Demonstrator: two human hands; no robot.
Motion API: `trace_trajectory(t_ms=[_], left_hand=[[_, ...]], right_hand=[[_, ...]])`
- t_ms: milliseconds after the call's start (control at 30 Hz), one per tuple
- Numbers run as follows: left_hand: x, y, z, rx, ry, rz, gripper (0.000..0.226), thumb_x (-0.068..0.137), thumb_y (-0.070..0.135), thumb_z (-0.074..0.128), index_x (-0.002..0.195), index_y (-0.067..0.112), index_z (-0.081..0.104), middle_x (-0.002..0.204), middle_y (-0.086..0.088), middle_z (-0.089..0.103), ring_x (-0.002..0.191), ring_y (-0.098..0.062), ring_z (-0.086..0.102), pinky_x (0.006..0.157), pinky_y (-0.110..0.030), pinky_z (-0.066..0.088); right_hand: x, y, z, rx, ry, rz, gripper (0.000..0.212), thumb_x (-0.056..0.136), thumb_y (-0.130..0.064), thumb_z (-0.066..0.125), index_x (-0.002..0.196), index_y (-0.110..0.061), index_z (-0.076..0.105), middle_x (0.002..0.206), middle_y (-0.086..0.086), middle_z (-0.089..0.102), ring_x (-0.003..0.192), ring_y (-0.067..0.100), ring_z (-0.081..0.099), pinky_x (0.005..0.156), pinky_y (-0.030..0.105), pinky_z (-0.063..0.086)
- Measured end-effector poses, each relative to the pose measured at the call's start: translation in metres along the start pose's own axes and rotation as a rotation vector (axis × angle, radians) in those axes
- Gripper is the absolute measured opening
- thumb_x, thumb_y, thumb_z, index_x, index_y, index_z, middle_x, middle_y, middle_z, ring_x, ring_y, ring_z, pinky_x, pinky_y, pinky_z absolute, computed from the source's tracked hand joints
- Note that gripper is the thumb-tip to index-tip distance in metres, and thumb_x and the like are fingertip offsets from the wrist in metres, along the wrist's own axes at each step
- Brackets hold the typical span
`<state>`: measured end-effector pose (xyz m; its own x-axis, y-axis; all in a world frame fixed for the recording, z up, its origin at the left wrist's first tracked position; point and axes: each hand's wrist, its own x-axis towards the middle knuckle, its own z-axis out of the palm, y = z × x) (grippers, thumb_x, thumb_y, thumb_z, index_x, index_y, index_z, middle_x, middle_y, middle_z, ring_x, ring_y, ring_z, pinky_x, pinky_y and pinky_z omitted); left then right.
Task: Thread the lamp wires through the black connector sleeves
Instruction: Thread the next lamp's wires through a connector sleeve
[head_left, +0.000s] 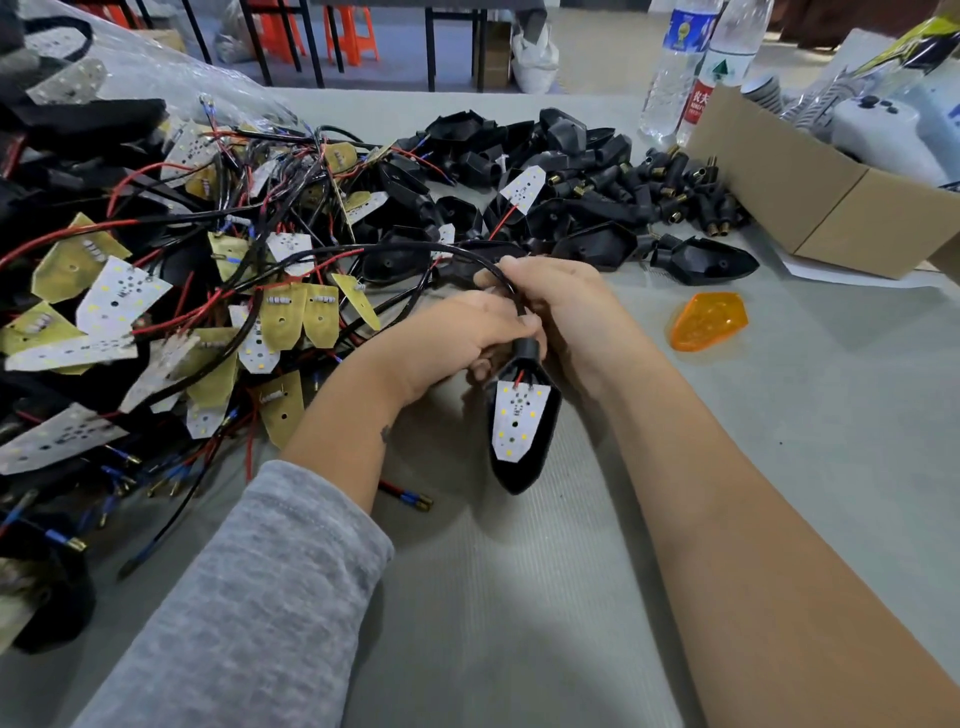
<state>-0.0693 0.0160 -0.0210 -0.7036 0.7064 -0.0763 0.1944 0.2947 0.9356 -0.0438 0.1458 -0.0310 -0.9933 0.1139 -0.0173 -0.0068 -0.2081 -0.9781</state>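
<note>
Table (779, 467) — two hands, one housing (524, 467), one lens (709, 320).

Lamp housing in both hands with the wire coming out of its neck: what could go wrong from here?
1. The black wire runs from the right hand back into the tangled pile of boards and wires; pulling may drag neighbours along.
2. The LED board hangs on thin red and black leads; hard tugging could strain them.
3. The left hand hides part of the black housing, so seating is unclear.

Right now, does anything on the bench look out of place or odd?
One orange lens lies alone on the mat, apart from the piles. A loose red wire end lies near the left forearm. The wired boards are a tangled heap. Nothing looks damaged.
</note>
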Motion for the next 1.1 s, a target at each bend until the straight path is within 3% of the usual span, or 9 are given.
trace_trajectory(t_ms=[133,300,367,433,567,633,767,900,1100], left_hand=[[0.002,0.000,0.002,0.018,-0.033,0.035,0.032,0.101,0.013,0.045,0.075,0.013,0.064,0.086,-0.020,0.058,0.051,-0.010,0.040,0.050,-0.023,0.029],[0.005,-0.003,0.002,0.019,-0.066,0.044,0.034,0.100,0.017,0.049,0.072,0.017,0.069,0.076,-0.008,0.061,0.053,-0.008,0.043,0.048,-0.019,0.031],[0.007,-0.004,0.004,0.048,-0.069,0.046,0.033,0.099,0.019,0.051,0.072,0.016,0.070,0.078,-0.010,0.063,0.052,-0.006,0.044,0.048,-0.018,0.032],[0.010,-0.007,0.005,0.048,-0.042,0.035,0.033,0.099,0.021,0.052,0.074,0.010,0.070,0.078,-0.018,0.063,0.050,-0.006,0.044,0.047,-0.017,0.031],[0.014,-0.011,0.003,-0.152,0.126,-0.042,0.034,0.101,0.025,0.049,0.076,0.010,0.068,0.062,-0.003,0.067,0.048,-0.006,0.052,0.044,-0.015,0.037],[0.015,-0.012,-0.002,-0.359,0.261,-0.094,0.030,0.101,0.026,0.048,0.085,0.010,0.067,0.066,-0.003,0.070,0.051,-0.009,0.060,0.045,-0.017,0.045],[0.015,-0.014,-0.013,-0.733,0.459,-0.137,0.019,0.100,0.025,0.049,0.099,0.009,0.059,0.088,-0.011,0.071,0.063,-0.018,0.069,0.051,-0.026,0.053],[0.015,-0.016,-0.018,-0.974,0.550,-0.103,0.027,0.101,0.023,0.047,0.121,0.005,0.049,0.104,-0.017,0.066,0.081,-0.026,0.070,0.061,-0.033,0.059],[0.019,-0.017,-0.016,-1.021,0.610,-0.093,0.048,0.106,0.028,0.036,0.147,0.003,0.028,0.106,-0.017,0.064,0.095,-0.028,0.067,0.072,-0.037,0.060]], right_hand=[[-0.004,-0.003,0.000,0.194,-0.064,-0.012,0.024,0.098,-0.009,0.050,0.081,-0.001,0.064,0.060,0.003,0.058,0.045,0.015,0.057,0.040,0.023,0.048],[-0.002,-0.005,0.001,0.261,-0.052,0.055,0.027,0.098,-0.020,0.048,0.079,-0.008,0.063,0.058,-0.001,0.044,0.048,0.015,0.046,0.046,0.027,0.043],[-0.001,-0.003,0.001,0.182,-0.037,0.015,0.027,0.097,-0.023,0.051,0.081,-0.010,0.068,0.059,-0.001,0.038,0.052,0.022,0.038,0.053,0.038,0.035],[-0.001,-0.002,0.001,0.157,-0.006,-0.038,0.025,0.097,-0.022,0.053,0.084,-0.009,0.070,0.056,-0.002,0.037,0.051,0.020,0.036,0.052,0.037,0.037],[0.005,-0.001,-0.006,0.045,0.249,-0.097,0.023,0.097,-0.017,0.056,0.082,-0.004,0.068,0.048,-0.005,0.034,0.041,0.009,0.034,0.042,0.021,0.030],[0.009,0.000,-0.012,-0.018,0.419,-0.117,0.025,0.098,-0.018,0.055,0.078,-0.009,0.066,0.045,-0.008,0.033,0.041,0.007,0.028,0.043,0.020,0.024],[0.011,-0.001,-0.021,0.200,0.617,-0.117,0.024,0.102,-0.019,0.048,0.083,-0.010,0.059,0.040,-0.012,0.034,0.038,0.006,0.025,0.042,0.020,0.021],[0.011,-0.002,-0.021,0.137,0.555,-0.086,0.024,0.101,-0.017,0.048,0.082,-0.010,0.060,0.041,-0.011,0.035,0.039,0.007,0.026,0.043,0.020,0.021],[0.006,-0.001,-0.012,-0.169,0.224,-0.069,0.026,0.094,-0.011,0.050,0.073,-0.008,0.064,0.041,-0.005,0.033,0.040,0.008,0.025,0.042,0.020,0.020]])
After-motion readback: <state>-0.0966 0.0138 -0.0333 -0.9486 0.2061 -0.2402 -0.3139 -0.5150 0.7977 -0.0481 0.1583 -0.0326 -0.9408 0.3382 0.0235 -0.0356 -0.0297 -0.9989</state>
